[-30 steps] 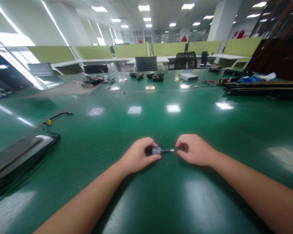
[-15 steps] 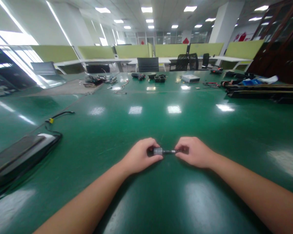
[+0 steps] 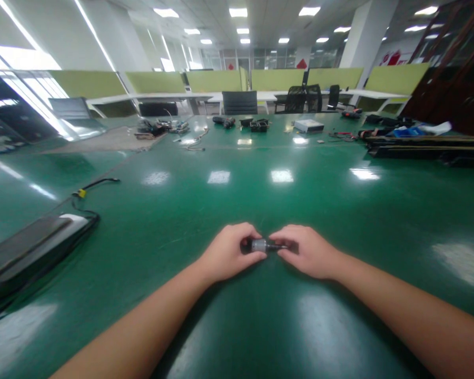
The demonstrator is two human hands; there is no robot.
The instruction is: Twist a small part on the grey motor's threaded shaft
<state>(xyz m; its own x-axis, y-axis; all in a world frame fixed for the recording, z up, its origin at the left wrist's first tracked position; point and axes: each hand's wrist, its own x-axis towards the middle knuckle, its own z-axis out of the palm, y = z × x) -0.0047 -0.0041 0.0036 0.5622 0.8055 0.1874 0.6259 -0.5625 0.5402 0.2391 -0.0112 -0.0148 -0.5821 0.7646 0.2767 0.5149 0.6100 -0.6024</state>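
A small tool that looks like a screwdriver [image 3: 259, 245] lies level between my hands, just above or on the green tabletop; which of the two I cannot tell. My left hand [image 3: 231, 251] is closed around its thick grey-and-black handle, thumb below and fingers above. From the handle a thin dark shaft runs to the right. Around that shaft my right hand [image 3: 308, 250] pinches with thumb and fingers, close to the handle. The shaft's far end is partly hidden by the right fingers.
On the left a dark flat device [image 3: 31, 247] with a pale edge lies beside a black cable [image 3: 98, 183]. Across the back are a white box [image 3: 308, 126], small black parts [image 3: 259, 125] and tangled electronics [image 3: 158, 128]. Long black bars [image 3: 422, 147] are stacked at the right.
My right hand has slid left along the shaft toward the handle, so less of the shaft shows between the hands. My left hand has stayed nearly in place.
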